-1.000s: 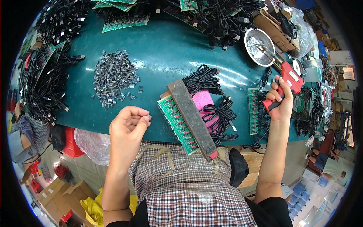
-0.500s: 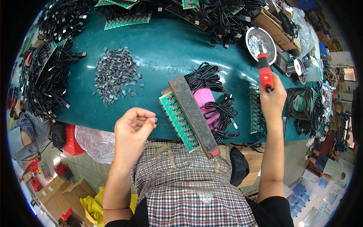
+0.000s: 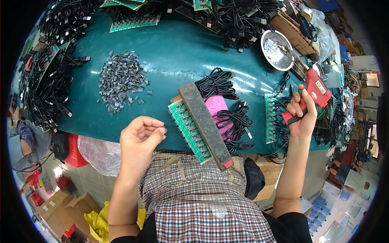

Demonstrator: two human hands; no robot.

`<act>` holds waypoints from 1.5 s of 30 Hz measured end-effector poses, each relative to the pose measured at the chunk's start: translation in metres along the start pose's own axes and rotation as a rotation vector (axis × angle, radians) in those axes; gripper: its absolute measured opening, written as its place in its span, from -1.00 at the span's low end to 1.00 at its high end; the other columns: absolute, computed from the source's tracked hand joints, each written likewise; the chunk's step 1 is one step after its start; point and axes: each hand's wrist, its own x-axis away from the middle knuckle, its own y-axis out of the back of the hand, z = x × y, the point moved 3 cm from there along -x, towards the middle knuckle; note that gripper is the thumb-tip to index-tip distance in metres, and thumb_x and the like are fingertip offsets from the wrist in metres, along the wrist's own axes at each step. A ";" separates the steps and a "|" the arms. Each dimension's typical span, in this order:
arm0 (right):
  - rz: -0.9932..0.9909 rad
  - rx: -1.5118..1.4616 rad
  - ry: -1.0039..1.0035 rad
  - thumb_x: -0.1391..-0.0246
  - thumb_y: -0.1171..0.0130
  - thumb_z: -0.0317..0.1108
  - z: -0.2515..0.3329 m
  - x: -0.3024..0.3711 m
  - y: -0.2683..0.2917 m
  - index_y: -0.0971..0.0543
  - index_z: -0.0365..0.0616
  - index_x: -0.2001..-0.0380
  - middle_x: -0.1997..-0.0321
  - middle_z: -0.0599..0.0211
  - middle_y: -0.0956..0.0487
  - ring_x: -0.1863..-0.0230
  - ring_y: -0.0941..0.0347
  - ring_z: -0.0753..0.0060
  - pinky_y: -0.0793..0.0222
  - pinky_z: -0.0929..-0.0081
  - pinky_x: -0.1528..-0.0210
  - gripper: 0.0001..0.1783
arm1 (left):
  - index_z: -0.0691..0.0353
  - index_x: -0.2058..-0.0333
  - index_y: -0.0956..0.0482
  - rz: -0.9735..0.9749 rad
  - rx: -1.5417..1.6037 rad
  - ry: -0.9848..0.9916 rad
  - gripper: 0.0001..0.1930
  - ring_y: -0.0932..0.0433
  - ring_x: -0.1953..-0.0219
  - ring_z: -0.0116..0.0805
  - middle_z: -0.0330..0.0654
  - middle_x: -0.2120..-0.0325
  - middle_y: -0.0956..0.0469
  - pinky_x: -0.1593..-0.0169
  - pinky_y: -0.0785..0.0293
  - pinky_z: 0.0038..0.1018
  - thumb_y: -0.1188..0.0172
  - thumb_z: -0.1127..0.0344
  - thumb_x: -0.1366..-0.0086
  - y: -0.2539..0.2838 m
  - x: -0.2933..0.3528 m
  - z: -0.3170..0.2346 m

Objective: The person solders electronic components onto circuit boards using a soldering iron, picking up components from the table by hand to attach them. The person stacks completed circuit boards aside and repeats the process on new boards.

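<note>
Bar, long, dark grey and rectangular [image 3: 204, 125], taken as landmark; it lies aslant, its near end reaching past the edge of the green tabletop [image 3: 170, 48]. Long green circuit board with small red parts [image 3: 186, 134] runs along the bar's left side.

Left hand [image 3: 139, 135]: left of the bar and apart from the board; thumb and forefinger pinched together on a tiny metallic piece [image 3: 164, 128] (mostly hidden, so its exact form is unclear). Loose heap of small grey metallic pieces [image 3: 121, 81] lies farther off, beyond the left hand.

Right hand [image 3: 302, 113]: well right of the bar, fingers wrapped round the grip of a red-and-black, gun-shaped tool [image 3: 317, 91]. Dark tip points toward the round white dish [image 3: 263, 50], beyond and right of the bar; contact with its contents cannot be told.

Step in hand, as judged: both items held ready, neither touching the board. Next move, in my judgement, calls for a firm, square pinch on the tiny piece and a tool tip kept clear of the coiled black cables [image 3: 216, 83] against the bar's right side.
</note>
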 end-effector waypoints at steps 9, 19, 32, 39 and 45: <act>0.073 -0.246 -0.183 -0.37 -0.15 -0.34 -0.014 -0.027 0.024 -0.54 -0.23 -0.02 0.36 0.41 -0.45 0.64 -0.13 0.78 -0.18 0.68 0.51 -0.75 | 0.35 0.24 -0.63 0.030 0.049 0.032 -0.93 -0.65 0.32 -0.53 -0.24 0.35 -0.68 0.18 -0.60 -0.59 -0.31 0.58 -0.31 0.000 0.007 0.001; 0.107 -0.157 -0.086 -0.42 -0.11 -0.36 0.009 0.000 0.023 -0.49 -0.34 -0.12 0.32 0.36 -0.43 0.61 -0.12 0.76 -0.17 0.65 0.48 -0.67 | 0.39 0.20 -0.64 0.124 0.138 0.104 -0.86 -0.70 0.26 -0.48 -0.14 0.30 -0.71 0.13 -0.63 -0.55 -0.31 0.56 -0.25 -0.006 0.015 0.012; 0.115 0.303 -0.040 -0.28 -0.29 -0.18 0.016 0.180 -0.023 -0.38 -0.22 -0.14 0.34 0.33 -0.44 0.75 -0.10 0.75 -0.18 0.67 0.66 -0.48 | 0.30 0.24 -0.47 0.190 0.070 0.067 -0.78 -0.65 0.30 -0.53 -0.19 0.35 -0.65 0.21 -0.58 -0.58 -0.34 0.53 -0.22 -0.025 0.026 0.017; 0.316 0.644 -0.337 -0.19 -0.37 -0.10 0.012 0.231 -0.023 -0.40 -0.13 -0.12 0.41 0.25 -0.52 0.56 -0.39 0.52 -0.40 0.47 0.42 -0.43 | 0.26 0.26 -0.44 0.174 -0.011 0.060 -0.76 -0.64 0.34 -0.55 -0.22 0.39 -0.64 0.20 -0.58 -0.58 -0.36 0.54 -0.21 -0.035 0.031 0.023; 0.412 0.943 -0.415 -0.02 -0.37 -0.33 0.003 0.234 -0.017 -0.60 -0.17 0.24 0.42 0.25 -0.60 0.46 -0.52 0.37 -0.43 0.40 0.37 -0.75 | 0.25 0.28 -0.43 0.155 -0.063 0.031 -0.77 -0.62 0.34 -0.58 -0.23 0.39 -0.63 0.22 -0.54 -0.60 -0.35 0.56 -0.23 -0.037 0.031 0.024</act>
